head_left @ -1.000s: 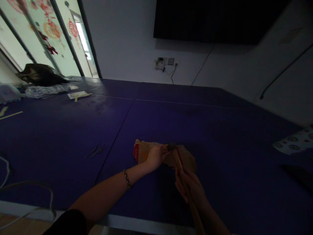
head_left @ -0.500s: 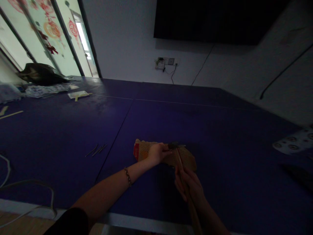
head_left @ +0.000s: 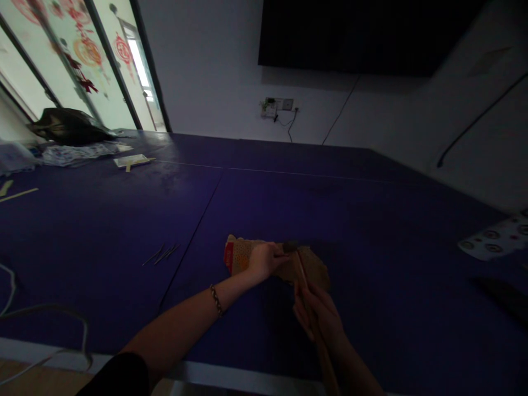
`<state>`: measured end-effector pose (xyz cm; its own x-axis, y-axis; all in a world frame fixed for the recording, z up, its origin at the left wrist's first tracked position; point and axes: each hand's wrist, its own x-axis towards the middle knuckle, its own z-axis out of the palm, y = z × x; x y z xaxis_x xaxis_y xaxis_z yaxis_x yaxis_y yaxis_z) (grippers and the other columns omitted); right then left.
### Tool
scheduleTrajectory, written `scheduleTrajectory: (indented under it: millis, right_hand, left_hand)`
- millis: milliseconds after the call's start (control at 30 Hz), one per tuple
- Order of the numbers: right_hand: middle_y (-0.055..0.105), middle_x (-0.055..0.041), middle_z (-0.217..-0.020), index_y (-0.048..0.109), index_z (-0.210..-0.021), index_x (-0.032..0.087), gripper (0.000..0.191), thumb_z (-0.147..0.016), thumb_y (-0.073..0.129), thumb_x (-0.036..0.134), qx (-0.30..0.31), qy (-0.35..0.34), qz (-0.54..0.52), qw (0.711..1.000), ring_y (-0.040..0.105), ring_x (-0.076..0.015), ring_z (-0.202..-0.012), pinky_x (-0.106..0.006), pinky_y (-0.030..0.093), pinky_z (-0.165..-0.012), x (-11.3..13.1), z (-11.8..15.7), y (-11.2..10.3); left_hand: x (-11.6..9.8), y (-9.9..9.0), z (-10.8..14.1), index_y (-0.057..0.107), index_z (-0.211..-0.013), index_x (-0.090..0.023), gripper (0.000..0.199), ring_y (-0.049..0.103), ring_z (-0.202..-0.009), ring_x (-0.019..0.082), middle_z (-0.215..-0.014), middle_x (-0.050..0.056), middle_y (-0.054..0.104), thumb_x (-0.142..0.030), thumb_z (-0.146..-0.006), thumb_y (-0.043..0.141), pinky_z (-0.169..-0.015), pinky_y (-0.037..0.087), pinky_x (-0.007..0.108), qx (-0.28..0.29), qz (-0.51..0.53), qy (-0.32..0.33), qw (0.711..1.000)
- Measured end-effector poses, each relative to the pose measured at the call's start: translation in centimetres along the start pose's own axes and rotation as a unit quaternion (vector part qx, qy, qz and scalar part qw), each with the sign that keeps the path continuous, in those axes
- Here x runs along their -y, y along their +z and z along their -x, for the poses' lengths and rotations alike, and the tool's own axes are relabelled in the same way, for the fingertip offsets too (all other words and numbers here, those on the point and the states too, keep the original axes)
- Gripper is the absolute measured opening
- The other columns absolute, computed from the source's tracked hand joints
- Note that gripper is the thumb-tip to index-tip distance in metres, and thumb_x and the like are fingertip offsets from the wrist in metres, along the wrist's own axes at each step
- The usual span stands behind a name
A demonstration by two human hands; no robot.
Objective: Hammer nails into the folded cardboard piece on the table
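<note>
My right hand [head_left: 319, 313] is wrapped round the long wooden handle of a hammer [head_left: 302, 269]. The hammer's dark head lies low over a piece of brown cardboard [head_left: 315, 269], close to my left fingertips. My left hand [head_left: 264, 260] rests on the cardboard with its thumb and fingers pinched together beneath the hammer head. Whatever they pinch is too dark and small to make out. The cardboard has a red printed patch at its left end. Several thin nails [head_left: 165, 254] lie on the purple tabletop [head_left: 264, 203] to the left.
White cables [head_left: 49, 308] run along the left front edge. A white tray [head_left: 131, 160], a black bag [head_left: 70, 125] and crumpled packaging [head_left: 78, 153] lie at the far left. On the right are a patterned white item [head_left: 495, 242] and a dark object [head_left: 501, 294]. A screen [head_left: 363, 36] hangs on the wall.
The hammer head sits slightly lower and further left, closer to my left fingertips. Both hands stay in nearly the same place, and the view has shifted a little.
</note>
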<state>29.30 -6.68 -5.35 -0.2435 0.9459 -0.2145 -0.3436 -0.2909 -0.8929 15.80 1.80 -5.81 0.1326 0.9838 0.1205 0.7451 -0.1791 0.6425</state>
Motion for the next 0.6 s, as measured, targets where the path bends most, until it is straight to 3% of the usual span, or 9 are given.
scheduleTrajectory:
  millis: [167, 300, 600]
  right_hand:
    - [0.045, 0.0081, -0.041, 0.056, -0.072, 0.014, 0.033, -0.057, 0.072, 0.039, -0.038, 0.000, -0.018, 0.999, 0.034, -0.0019, -0.026, -0.011, 0.026, -0.022, 0.46, 0.13, 0.69]
    - [0.043, 0.0082, -0.038, 0.056, -0.070, 0.014, 0.030, -0.063, 0.067, 0.041, 0.002, -0.003, -0.016, 1.000, 0.033, -0.0025, -0.025, -0.011, 0.025, -0.021, 0.51, 0.15, 0.71]
    - [0.044, 0.0084, -0.038, 0.055, -0.074, 0.014, 0.031, -0.066, 0.065, 0.042, 0.007, -0.006, -0.010, 1.000, 0.033, -0.0034, -0.024, -0.012, 0.028, -0.020, 0.06, 0.02, -0.02]
  left_hand:
    - [0.13, -0.10, 0.07, 0.067, -0.068, -0.015, 0.020, 0.056, -0.065, 0.014, -0.071, 0.002, 0.063, -0.032, -0.072, 0.058, -0.059, 0.039, 0.021, 0.005, -0.013, 0.011, 1.000]
    - [0.13, -0.10, 0.04, 0.067, -0.067, -0.015, 0.019, 0.056, -0.066, 0.014, -0.072, 0.001, 0.064, -0.031, -0.073, 0.057, -0.061, 0.039, 0.021, 0.004, -0.012, 0.015, 1.000]
    - [0.82, 0.41, -0.08, 0.069, -0.074, -0.016, 0.019, 0.057, -0.069, 0.014, -0.074, 0.002, 0.065, -0.032, -0.073, 0.058, -0.062, 0.040, 0.021, 0.002, -0.005, 0.024, 1.000]
